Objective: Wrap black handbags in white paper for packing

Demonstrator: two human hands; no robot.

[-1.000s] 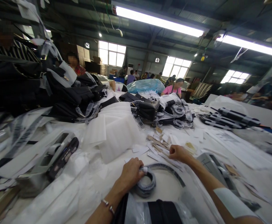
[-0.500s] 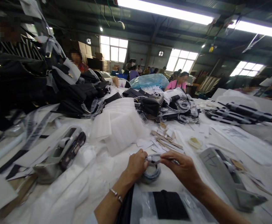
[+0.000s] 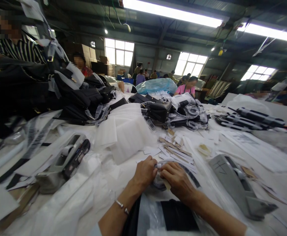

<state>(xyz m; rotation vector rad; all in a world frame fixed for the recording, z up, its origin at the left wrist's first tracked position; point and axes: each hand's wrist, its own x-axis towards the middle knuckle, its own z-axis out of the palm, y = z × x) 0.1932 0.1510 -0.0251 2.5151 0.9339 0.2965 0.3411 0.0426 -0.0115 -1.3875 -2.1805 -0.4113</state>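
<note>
My left hand (image 3: 144, 172) and my right hand (image 3: 176, 178) meet over a coiled dark strap (image 3: 158, 182) wrapped in clear plastic, low in the middle of the white table (image 3: 101, 183). Both hands have their fingers curled around the coil, and a small white tab (image 3: 159, 166) shows between the fingertips. The loose end of the strap (image 3: 192, 177) curves away to the right. A black bag in a clear plastic cover (image 3: 168, 216) lies just below my wrists. Paper tags (image 3: 175, 150) are scattered just beyond the hands.
A grey tape dispenser (image 3: 234, 183) sits to the right, another (image 3: 64, 160) to the left. A stack of white foam sheets (image 3: 126, 131) lies ahead. Black bags (image 3: 79, 95) and wrapped straps (image 3: 192, 114) pile further back. Other people work at the far side.
My right hand came back from the paper tags to the coil and closed over it beside my left hand. The view shifted slightly.
</note>
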